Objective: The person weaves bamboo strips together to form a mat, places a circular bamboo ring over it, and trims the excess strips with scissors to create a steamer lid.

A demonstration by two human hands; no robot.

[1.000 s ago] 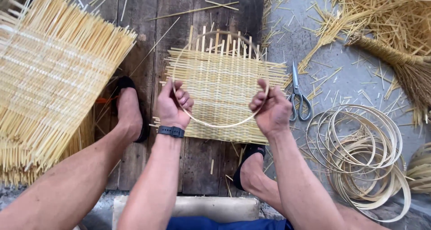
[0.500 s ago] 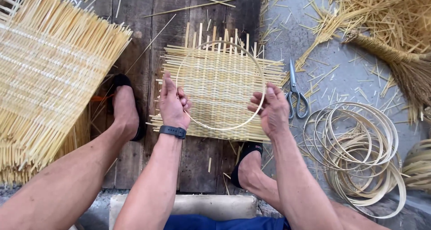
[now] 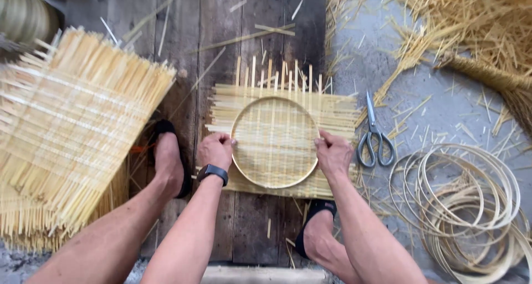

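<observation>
Two hands grip one thin bamboo hoop (image 3: 274,142) at centre frame. The left hand (image 3: 216,151) is closed on the hoop's left edge, fingers curled over the rim; a dark wristwatch (image 3: 213,173) sits on that wrist. The right hand (image 3: 332,154) is closed on the hoop's right edge, thumb toward the rim. The hoop lies flat on a small woven bamboo mat (image 3: 280,140), roughly centred on it, with loose strip ends sticking out past the mat's upper edge. The mat rests on dark wooden floor planks (image 3: 183,29).

Left of frame: a larger woven bamboo mat (image 3: 72,129), tilted, on a stack of similar ones. A foot in a dark sandal (image 3: 169,159) sits between it and the left hand. Scissors (image 3: 374,137) lie just right of the small mat, apart from it. Lower right: a pile of coiled bamboo hoops (image 3: 465,206). Upper right: loose bamboo strips (image 3: 471,23) scattered on grey ground.
</observation>
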